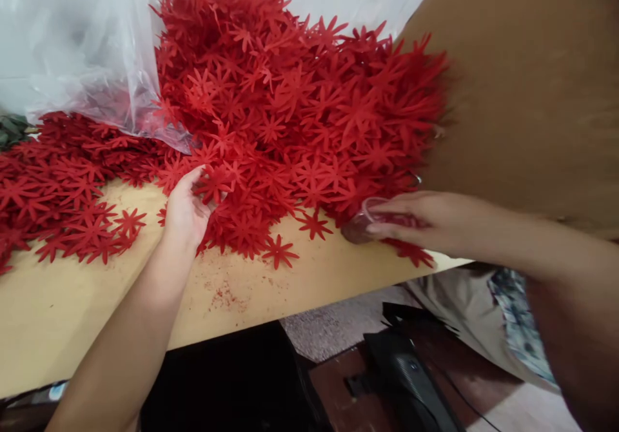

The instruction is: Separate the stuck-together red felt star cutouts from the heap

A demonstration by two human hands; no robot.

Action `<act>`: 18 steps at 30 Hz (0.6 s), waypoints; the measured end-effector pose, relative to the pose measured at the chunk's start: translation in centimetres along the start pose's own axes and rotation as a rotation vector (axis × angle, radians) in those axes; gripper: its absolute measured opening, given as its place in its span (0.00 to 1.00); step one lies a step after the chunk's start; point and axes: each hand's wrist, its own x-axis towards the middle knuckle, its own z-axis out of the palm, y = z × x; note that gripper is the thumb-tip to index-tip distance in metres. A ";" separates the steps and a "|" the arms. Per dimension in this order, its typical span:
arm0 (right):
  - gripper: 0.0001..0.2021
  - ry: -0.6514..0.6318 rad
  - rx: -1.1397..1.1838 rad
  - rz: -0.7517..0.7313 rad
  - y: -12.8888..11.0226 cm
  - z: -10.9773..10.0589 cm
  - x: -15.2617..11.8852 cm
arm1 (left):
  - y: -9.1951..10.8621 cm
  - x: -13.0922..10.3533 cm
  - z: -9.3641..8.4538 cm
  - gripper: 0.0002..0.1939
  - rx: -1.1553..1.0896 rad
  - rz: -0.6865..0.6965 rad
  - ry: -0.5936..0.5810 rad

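A large heap of red star-shaped cloth flower pieces (290, 103) fills the table's back middle and right. At its left front edge, my left hand (186, 213) has its fingers curled round a red flower piece (213, 185). My right hand (420, 216) grips a small clear plastic cup (360, 222), tilted low by the heap's right front edge. The cup's contents are hard to make out. Several single flower pieces, such as one red flower piece (280, 252), lie loose on the wooden tabletop (271, 287) between my hands.
A second spread of red flower pieces (62, 187) covers the left, partly under a clear plastic bag (77, 39). A brown board-like surface (517, 97) rises at the right. Past the table's front edge are a black device (411, 371) and a person's patterned clothing (522, 319).
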 end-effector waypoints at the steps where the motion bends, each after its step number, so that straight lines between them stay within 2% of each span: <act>1: 0.10 -0.001 0.062 0.036 -0.7 -0.8 -0.1 | -0.1 0.0 -0.1 0.05 0.017 0.022 -0.015; 3: 0.12 0.187 0.143 0.095 -3.0 -2.1 0.3 | -0.5 0.2 -0.3 0.08 0.070 0.080 -0.048; 4: 0.13 0.259 0.265 0.108 -4.6 -2.2 0.8 | -0.8 0.2 -0.4 0.11 0.100 0.124 -0.066; 6: 0.15 0.274 0.554 0.048 -8.1 -1.4 2.7 | -1.4 0.3 -0.4 0.13 0.175 0.241 -0.102; 8: 0.18 0.291 0.868 -0.049 -11.4 0.4 5.3 | -1.9 0.3 -0.4 0.14 0.263 0.371 -0.152; 9: 0.19 0.261 1.004 -0.110 -12.8 1.5 6.7 | -2.1 0.3 -0.4 0.14 0.308 0.432 -0.175; 11: 0.17 0.256 1.213 -0.191 -14.9 3.4 9.4 | -2.4 0.4 -0.5 0.12 0.380 0.524 -0.190; 14: 0.10 0.273 1.331 -0.219 -16.4 5.0 12.0 | -2.3 0.7 -1.0 0.10 0.440 0.601 -0.141; 18: 0.06 0.320 1.358 -0.204 -16.2 5.5 12.8 | -2.1 1.0 -1.7 0.11 0.438 0.576 -0.068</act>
